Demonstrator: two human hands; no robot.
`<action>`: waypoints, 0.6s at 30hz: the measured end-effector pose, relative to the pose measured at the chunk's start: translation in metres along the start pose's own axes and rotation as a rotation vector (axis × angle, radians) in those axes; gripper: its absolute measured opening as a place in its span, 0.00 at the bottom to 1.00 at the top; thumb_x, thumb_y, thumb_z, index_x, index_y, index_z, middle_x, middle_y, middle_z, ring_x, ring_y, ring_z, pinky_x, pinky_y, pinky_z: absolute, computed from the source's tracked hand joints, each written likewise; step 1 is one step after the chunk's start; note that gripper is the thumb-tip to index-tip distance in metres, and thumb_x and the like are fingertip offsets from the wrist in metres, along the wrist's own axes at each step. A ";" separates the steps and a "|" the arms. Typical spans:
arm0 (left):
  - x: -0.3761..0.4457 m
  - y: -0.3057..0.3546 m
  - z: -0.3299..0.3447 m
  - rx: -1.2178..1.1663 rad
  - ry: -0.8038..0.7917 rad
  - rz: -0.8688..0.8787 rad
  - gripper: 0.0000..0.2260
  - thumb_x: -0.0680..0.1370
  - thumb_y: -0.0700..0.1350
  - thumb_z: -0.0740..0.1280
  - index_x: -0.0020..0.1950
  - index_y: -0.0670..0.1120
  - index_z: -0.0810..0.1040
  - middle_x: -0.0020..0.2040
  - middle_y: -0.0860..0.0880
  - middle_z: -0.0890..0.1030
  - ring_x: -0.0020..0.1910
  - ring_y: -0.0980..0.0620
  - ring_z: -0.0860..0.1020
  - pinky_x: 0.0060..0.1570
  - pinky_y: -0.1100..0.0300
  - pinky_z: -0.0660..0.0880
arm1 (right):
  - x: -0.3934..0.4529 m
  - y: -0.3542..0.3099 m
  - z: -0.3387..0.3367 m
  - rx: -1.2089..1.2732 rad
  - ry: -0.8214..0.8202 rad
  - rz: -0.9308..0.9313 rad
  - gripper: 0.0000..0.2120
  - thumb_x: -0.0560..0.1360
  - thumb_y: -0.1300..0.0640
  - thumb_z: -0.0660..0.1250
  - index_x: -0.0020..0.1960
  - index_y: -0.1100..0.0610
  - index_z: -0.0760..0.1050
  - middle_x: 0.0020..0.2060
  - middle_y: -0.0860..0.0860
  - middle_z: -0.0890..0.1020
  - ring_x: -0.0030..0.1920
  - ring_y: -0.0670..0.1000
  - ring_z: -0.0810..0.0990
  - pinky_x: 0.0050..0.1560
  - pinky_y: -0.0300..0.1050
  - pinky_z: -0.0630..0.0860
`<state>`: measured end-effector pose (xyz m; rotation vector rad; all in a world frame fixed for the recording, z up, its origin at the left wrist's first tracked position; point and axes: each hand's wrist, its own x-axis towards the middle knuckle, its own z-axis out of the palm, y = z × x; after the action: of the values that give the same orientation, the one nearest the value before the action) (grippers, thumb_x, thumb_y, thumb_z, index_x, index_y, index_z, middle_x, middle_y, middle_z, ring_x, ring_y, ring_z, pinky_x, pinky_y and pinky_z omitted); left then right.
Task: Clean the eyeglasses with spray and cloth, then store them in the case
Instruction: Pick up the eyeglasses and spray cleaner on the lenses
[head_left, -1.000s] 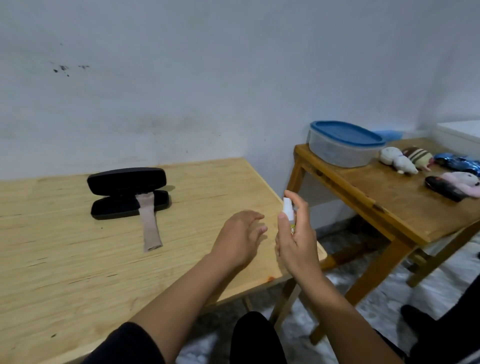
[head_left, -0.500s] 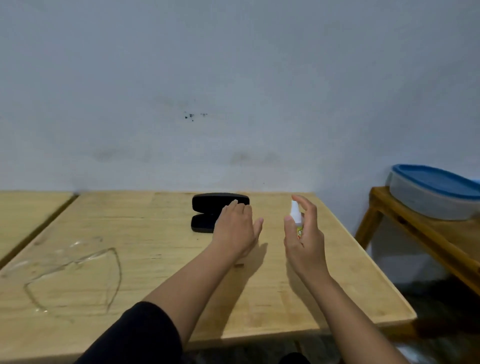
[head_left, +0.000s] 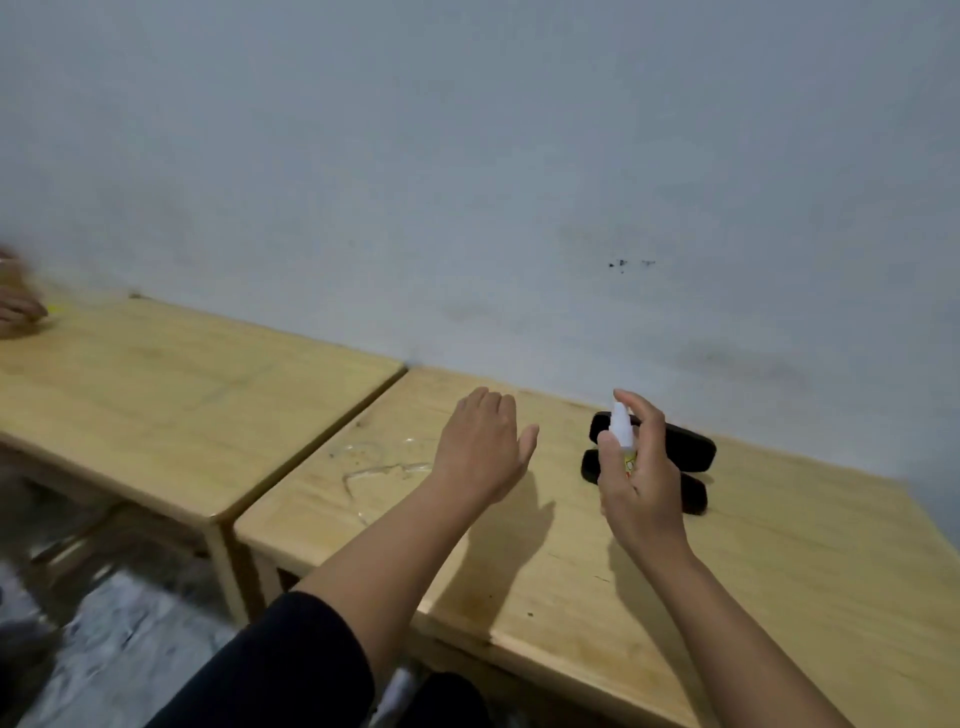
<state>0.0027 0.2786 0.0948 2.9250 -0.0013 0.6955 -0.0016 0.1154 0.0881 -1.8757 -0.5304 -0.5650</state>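
Right hand (head_left: 641, 480) clamped around spray bottle (head_left: 621, 427), upright; open black case (head_left: 675, 457) just behind. Left hand (head_left: 480, 449) spread, empty.

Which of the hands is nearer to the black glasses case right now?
Right. The right hand, holding the spray bottle, is directly in front of the glasses case, overlapping it in view. The left hand, open and empty, hovers off to the case's left.

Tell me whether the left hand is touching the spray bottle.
Apart. The head view shows bare table between the open left hand and the spray bottle held in the right hand.
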 end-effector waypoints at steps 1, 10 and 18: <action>-0.007 -0.012 -0.005 0.005 0.018 -0.024 0.32 0.73 0.58 0.40 0.57 0.38 0.73 0.54 0.40 0.78 0.58 0.41 0.72 0.60 0.50 0.68 | -0.001 -0.004 0.008 0.016 -0.023 -0.009 0.16 0.75 0.50 0.56 0.57 0.31 0.62 0.27 0.57 0.71 0.26 0.64 0.69 0.28 0.55 0.71; -0.077 -0.121 -0.025 -0.040 0.094 -0.201 0.16 0.79 0.43 0.53 0.63 0.41 0.72 0.59 0.42 0.77 0.61 0.43 0.73 0.61 0.52 0.70 | -0.018 -0.017 0.067 0.075 -0.216 -0.073 0.16 0.74 0.48 0.55 0.57 0.29 0.60 0.25 0.54 0.69 0.23 0.51 0.66 0.25 0.54 0.69; -0.100 -0.166 -0.006 -0.181 -0.060 -0.265 0.20 0.76 0.35 0.63 0.66 0.49 0.71 0.72 0.49 0.67 0.68 0.50 0.69 0.66 0.57 0.69 | -0.022 -0.010 0.077 0.071 -0.241 -0.032 0.16 0.74 0.50 0.56 0.61 0.37 0.62 0.25 0.50 0.68 0.23 0.46 0.65 0.24 0.37 0.61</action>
<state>-0.0844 0.4406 0.0335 2.7021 0.2958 0.5349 -0.0144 0.1889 0.0566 -1.8810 -0.7291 -0.3375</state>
